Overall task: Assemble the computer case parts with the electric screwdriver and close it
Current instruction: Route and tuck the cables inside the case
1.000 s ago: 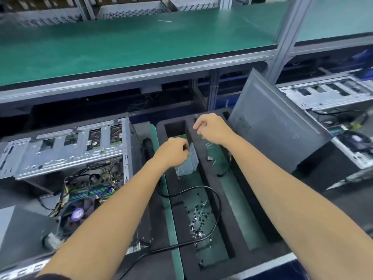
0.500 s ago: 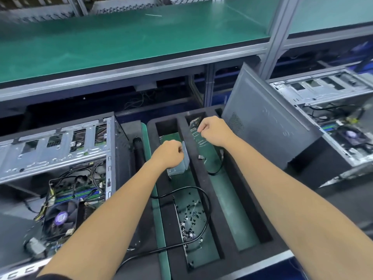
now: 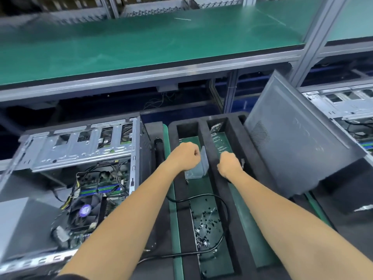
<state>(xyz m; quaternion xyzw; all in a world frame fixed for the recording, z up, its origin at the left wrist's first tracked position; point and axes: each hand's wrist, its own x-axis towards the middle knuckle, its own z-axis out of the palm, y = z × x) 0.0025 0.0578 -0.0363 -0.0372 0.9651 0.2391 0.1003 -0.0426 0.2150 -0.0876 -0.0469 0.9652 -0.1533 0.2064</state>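
Fingers curled on left hand (image 3: pixel 184 157) pinching light, stiff metal bracket (image 3: pixel 198 167) by top edge; right hand (image 3: pixel 229 165) fisted, contents unclear.

Both hands sit fisted over a black foam tray (image 3: pixel 203 138) w/ two long slots; left hand (image 3: pixel 184 156) beside a grey bracket (image 3: pixel 198 166) standing in the left slot, right hand (image 3: pixel 230 164) over the right one; a foam wall runs between them. Black cable (image 3: pixel 225 207) loops across the left slot above a pile of screws (image 3: pixel 203 225); nearer stretch of the right slot lies open. Open PC case (image 3: pixel 80 158) hems the left; leaning side panel (image 3: pixel 298 144) blocks the right.
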